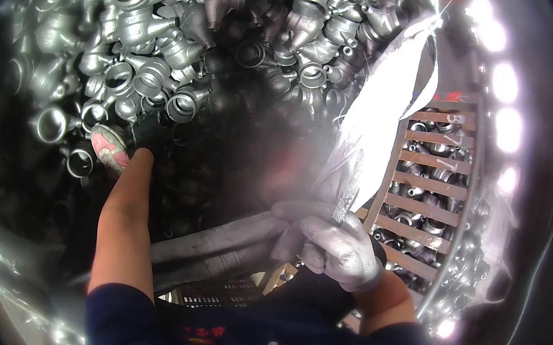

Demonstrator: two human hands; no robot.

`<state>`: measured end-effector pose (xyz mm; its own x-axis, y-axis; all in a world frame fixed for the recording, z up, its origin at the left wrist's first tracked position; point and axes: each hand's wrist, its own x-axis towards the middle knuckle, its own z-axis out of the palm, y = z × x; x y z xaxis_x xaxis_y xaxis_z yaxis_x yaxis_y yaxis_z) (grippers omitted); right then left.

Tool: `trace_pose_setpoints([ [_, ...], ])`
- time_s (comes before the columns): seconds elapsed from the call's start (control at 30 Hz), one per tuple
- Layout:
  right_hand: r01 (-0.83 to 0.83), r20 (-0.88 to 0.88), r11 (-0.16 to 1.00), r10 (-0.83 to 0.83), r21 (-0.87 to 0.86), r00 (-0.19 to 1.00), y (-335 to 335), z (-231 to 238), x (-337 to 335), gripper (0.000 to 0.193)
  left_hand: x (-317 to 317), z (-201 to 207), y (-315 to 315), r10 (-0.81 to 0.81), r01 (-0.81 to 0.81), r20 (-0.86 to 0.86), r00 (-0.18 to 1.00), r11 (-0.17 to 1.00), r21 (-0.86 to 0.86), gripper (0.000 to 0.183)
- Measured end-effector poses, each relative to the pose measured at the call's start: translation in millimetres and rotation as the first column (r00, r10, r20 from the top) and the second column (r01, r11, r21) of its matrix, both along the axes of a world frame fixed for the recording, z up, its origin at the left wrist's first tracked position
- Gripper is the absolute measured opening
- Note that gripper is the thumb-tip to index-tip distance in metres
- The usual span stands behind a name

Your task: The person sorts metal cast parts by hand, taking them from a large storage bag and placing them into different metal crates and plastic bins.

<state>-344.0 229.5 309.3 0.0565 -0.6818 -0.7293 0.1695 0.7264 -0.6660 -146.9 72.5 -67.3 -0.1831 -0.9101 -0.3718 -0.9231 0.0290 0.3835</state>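
While beside metal fittings [140, 28], white sacking [380, 131] before brown slats [436, 162].

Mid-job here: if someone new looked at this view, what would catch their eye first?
Probably the heap of silvery metal fittings filling the top of the view, many with round open mouths. Next, the bright white sheeting right of centre, above the gloved right hand that grips the grey fabric edge. Then the pink-and-grey glove on the left hand, against the dark lower-left part of the heap.
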Motion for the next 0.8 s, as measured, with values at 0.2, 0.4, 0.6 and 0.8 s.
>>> trace_pose_setpoints([
  [0.2, -0.016, 0.032, 0.999, 0.014, 0.048, 0.999, -3.9, 1.6, 0.0, 0.034, 8.4, -48.4, 3.3, -0.155, 0.201, 0.161, 0.975, 0.922, -0.329, 0.032],
  [0.4, 0.012, 0.009, 0.999, -0.013, 0.037, 1.000, -2.8, 2.0, -4.9, 0.035, 6.0, -24.8, -9.3, -0.053, 0.055, 0.022, 0.998, 0.991, -0.121, 0.035],
  [0.6, -0.017, 0.022, 1.000, 0.017, 0.019, 1.000, 1.9, 3.9, -6.7, 0.035, 25.5, 9.7, -26.2, -0.148, 0.146, -0.027, 0.989, 0.987, -0.064, 0.029],
  [0.8, -0.062, -0.034, 0.990, 0.058, -0.129, 0.998, 18.6, 7.2, -13.5, 0.034, 65.2, 61.2, -12.9, -0.142, 0.118, -0.158, 0.977, 0.981, -0.157, 0.034],
])
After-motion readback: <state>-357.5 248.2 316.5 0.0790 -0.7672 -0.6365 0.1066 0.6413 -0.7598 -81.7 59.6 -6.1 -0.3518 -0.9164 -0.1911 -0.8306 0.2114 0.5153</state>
